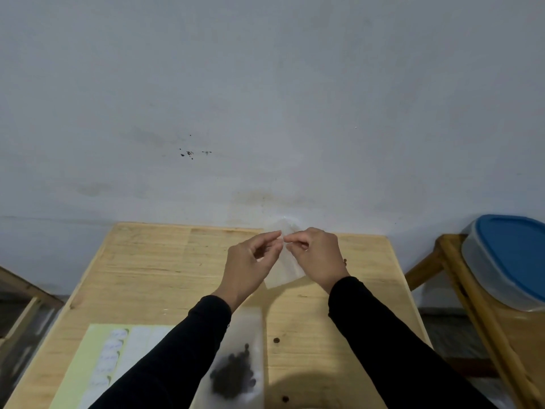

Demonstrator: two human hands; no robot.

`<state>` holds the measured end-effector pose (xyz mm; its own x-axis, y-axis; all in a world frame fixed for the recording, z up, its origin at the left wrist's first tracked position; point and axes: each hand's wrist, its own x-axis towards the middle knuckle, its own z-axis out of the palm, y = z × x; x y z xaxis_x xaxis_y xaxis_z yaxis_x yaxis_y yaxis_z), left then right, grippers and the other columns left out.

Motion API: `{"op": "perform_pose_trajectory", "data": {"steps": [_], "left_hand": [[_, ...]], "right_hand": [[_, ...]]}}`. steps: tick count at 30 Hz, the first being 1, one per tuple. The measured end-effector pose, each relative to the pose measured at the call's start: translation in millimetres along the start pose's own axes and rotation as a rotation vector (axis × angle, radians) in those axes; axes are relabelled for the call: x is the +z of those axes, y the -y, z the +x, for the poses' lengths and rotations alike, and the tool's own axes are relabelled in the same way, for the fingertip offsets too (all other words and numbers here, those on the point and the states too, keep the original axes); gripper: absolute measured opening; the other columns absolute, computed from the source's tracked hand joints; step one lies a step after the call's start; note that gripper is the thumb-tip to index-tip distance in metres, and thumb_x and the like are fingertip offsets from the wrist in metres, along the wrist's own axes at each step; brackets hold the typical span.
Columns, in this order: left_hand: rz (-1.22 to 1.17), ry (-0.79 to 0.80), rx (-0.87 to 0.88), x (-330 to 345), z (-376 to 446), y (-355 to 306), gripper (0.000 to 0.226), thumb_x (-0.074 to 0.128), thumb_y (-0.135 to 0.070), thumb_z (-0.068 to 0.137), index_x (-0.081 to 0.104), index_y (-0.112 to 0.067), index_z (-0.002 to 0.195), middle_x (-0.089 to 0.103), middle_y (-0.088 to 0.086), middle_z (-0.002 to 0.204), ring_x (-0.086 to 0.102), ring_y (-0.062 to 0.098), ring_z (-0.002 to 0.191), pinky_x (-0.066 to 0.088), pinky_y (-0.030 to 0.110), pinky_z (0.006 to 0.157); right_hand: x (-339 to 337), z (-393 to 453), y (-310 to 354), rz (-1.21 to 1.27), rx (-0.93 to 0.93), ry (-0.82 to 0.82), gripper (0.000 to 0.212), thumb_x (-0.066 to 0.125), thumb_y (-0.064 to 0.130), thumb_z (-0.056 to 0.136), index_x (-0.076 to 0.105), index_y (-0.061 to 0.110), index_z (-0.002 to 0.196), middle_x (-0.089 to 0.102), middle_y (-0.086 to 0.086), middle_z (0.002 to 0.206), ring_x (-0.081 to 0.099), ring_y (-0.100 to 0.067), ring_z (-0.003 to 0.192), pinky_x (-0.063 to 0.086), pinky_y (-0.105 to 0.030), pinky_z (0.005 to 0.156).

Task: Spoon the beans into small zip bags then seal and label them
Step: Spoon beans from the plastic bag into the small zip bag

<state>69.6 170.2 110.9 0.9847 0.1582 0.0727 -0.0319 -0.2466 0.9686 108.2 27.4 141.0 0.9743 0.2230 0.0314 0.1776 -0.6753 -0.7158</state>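
Observation:
A small clear zip bag (283, 267) hangs in the air above the far part of the wooden table (147, 267). My left hand (249, 267) and my right hand (317, 255) both pinch its upper edge with thumb and fingertips, close together. No beans show inside that bag. Nearer to me, a larger clear bag with a heap of dark beans (233, 376) lies flat on the table between my black sleeves. A sheet of labels (109, 358), partly written on, lies on a pale yellow backing at the near left.
Two or three loose beans (276, 340) lie on the table right of the bean bag. A clear container with a blue lid (507, 261) sits on a wooden stand at the right. A grey wall rises straight behind the table's far edge.

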Motion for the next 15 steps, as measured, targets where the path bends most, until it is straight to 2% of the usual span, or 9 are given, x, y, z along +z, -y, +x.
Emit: {"op": "perform_pose_trajectory", "data": {"steps": [1,3,5,7,9,11,15], "left_hand": [[0.031,0.033,0.047,-2.4,-0.9,4.5,0.040,0.070,-0.020,0.085,0.059,-0.030,0.121,0.066,-0.010,0.116,0.059,-0.008,0.102,0.049,0.016,0.087],[0.127,0.127,0.081,-7.2,-1.6,13.7,0.073,0.079,-0.029,0.075,0.042,-0.033,0.138,0.046,-0.016,0.140,0.042,-0.006,0.127,0.037,0.016,0.103],[0.212,0.196,0.065,-9.8,-1.6,19.6,0.109,0.086,-0.044,0.060,0.022,-0.035,0.147,0.026,-0.020,0.151,0.024,-0.007,0.137,0.025,0.016,0.109],[0.244,0.205,0.078,-10.9,-1.3,23.0,0.126,0.089,-0.048,0.052,0.011,-0.033,0.149,0.017,-0.022,0.153,0.016,-0.008,0.139,0.019,0.015,0.111],[0.252,0.206,0.110,-11.7,-1.8,23.2,0.128,0.090,-0.041,0.052,0.005,-0.034,0.149,0.014,-0.024,0.152,0.012,-0.012,0.138,0.015,0.008,0.109],[0.260,0.200,0.149,-12.4,-3.5,23.9,0.125,0.089,-0.035,0.055,0.004,-0.036,0.146,0.016,-0.026,0.149,0.012,-0.015,0.137,0.014,0.002,0.105],[0.254,0.125,0.218,-12.8,-6.2,29.8,0.106,0.083,-0.035,0.057,0.020,-0.031,0.143,0.038,-0.014,0.141,0.034,-0.005,0.131,0.023,0.005,0.103]], "right_hand": [[0.3,-1.0,0.2,0.013,0.006,0.003,0.018,0.060,0.013,0.089,0.073,0.015,0.102,0.066,0.000,0.099,0.056,-0.001,0.077,0.039,-0.002,0.072],[0.7,-2.3,3.6,0.046,0.006,-0.001,0.020,0.059,0.010,0.089,0.073,0.013,0.103,0.066,0.000,0.098,0.052,0.005,0.073,0.035,0.003,0.069],[2.0,-4.6,9.4,0.067,-0.018,0.008,0.021,0.057,0.006,0.090,0.073,0.010,0.103,0.064,0.000,0.094,0.050,0.006,0.071,0.029,0.007,0.071],[6.4,-7.3,14.9,0.056,-0.055,0.027,0.023,0.054,0.003,0.091,0.073,0.010,0.104,0.061,-0.004,0.093,0.050,0.000,0.070,0.020,0.011,0.074],[13.5,-9.4,17.6,0.084,-0.068,0.047,0.027,0.050,0.002,0.093,0.072,0.013,0.105,0.054,-0.006,0.091,0.050,-0.009,0.074,0.023,0.010,0.075],[20.3,-11.2,16.7,0.128,-0.072,0.068,0.033,0.047,0.000,0.094,0.071,0.018,0.107,0.048,-0.005,0.090,0.050,-0.006,0.075,0.034,0.002,0.073],[26.6,-12.4,11.3,0.120,-0.116,0.108,0.039,0.044,-0.005,0.093,0.070,0.019,0.109,0.044,-0.003,0.090,0.048,-0.002,0.076,0.038,-0.003,0.074]]}}
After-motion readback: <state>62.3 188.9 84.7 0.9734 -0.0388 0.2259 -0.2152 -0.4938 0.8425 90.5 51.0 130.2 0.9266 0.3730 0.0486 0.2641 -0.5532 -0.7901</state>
